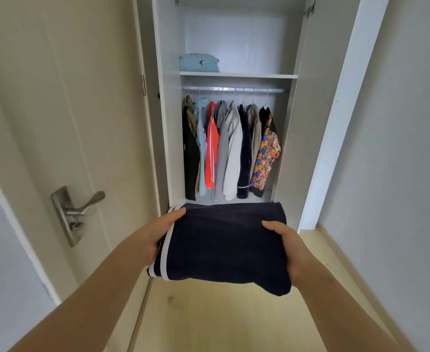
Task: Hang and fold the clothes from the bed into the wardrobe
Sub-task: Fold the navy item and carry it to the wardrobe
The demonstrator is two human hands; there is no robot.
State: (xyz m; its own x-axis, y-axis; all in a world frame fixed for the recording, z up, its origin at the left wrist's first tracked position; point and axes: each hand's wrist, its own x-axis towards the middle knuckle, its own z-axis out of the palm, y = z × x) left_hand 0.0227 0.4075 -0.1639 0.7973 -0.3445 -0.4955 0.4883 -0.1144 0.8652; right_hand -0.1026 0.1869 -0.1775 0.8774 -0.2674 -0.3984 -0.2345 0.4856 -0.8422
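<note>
Folded navy garment [224, 245], white-striped left edge, held flat at 6 o'clock below open wardrobe [247, 39]. Left hand [158, 237] clamps its 9 o'clock edge, right hand [287, 250] its 3 o'clock edge: thumbs on top, other fingers hidden underneath. Light-blue folded garment [199, 62] on shelf [259, 76] at 12 o'clock, hanging clothes [230, 148] beneath.

Hung garments [231, 148] maybe eight; navy bundle [224, 245] one; blue bundle [198, 62] one.
</note>
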